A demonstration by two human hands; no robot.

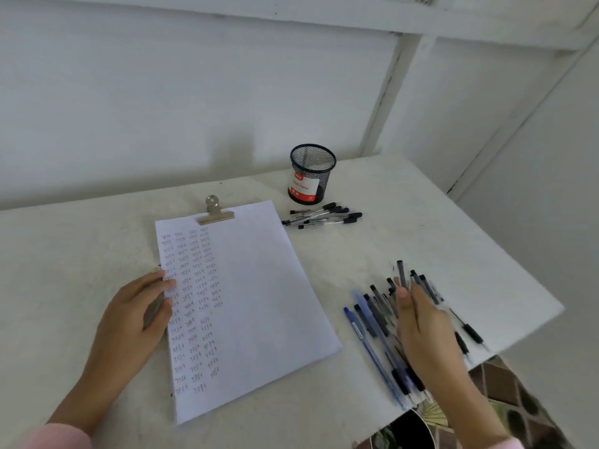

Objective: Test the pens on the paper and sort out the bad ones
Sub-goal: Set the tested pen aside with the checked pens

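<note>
A white paper (259, 286) lies on a clipboard under a metal clip (214, 212), its left half filled with rows of small test scribbles. My left hand (136, 319) rests flat on the sheet's left edge. A large loose pile of blue and black pens (372, 322) lies right of the paper. My right hand (424, 332) is over that pile, blurred, with thumb and fingertips among the pens' far ends; whether it grips one is unclear. A smaller group of black-capped pens (324, 217) lies beyond the paper, in front of a black mesh pen cup (312, 173).
The white table (81, 254) stands against a white wall. Its right edge (525, 328) runs diagonally just beyond the pen pile, and a few pens lie close to it. Patterned floor and a dark round object show below that edge.
</note>
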